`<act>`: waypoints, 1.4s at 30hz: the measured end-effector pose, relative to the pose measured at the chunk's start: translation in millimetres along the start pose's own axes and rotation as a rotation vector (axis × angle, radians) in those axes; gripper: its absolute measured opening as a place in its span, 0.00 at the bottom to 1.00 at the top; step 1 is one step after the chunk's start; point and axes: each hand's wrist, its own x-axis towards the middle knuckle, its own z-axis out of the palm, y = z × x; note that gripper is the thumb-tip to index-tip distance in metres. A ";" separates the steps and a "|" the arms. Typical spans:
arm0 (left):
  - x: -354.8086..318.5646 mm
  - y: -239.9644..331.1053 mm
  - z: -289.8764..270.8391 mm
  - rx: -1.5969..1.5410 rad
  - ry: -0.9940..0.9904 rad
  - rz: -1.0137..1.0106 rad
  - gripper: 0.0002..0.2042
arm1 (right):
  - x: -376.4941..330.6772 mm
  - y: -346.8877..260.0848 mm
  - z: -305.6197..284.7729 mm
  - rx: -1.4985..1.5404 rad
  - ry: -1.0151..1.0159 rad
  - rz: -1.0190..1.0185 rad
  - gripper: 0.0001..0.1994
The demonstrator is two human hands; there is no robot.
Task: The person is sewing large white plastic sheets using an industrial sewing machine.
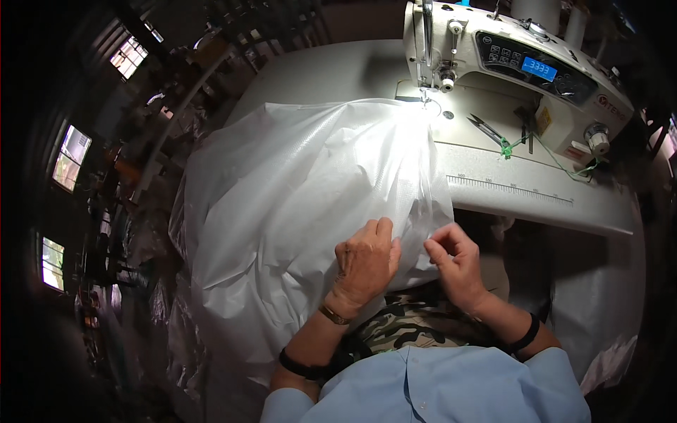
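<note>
Wearing pale-blue buttoned shirt [451, 384], curling hands [365, 262] [460, 266] at glossy white sheeting [296, 190], cannot tell if pinching; seemingly arranging edges, probably needing even feeding.

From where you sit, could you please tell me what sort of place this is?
It looks like a sewing workshop: a lit sewing machine stands over a pale worktop, white sheeting runs up to its needle area, and green thread lies nearby.

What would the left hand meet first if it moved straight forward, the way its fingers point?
Most likely the white sheet, spread just ahead of the left hand; whether the two already touch is unclear here.
</note>
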 end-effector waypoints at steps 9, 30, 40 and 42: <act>-5.7 -12.2 -3.6 0.022 0.034 -0.066 0.06 | 1.6 -4.5 -3.7 -0.302 0.001 -0.337 0.17; -30.5 -31.0 -15.2 -0.987 -0.243 -0.151 0.08 | 19.1 -69.2 12.2 -0.796 -0.815 -0.419 0.09; -33.3 -29.6 -7.0 -1.414 -0.439 -0.431 0.05 | 5.5 -49.3 26.2 -0.796 -0.770 -0.630 0.09; -32.1 -24.8 -3.6 -1.515 -0.426 -0.538 0.06 | 4.3 -48.6 25.5 -0.844 -0.793 -0.672 0.09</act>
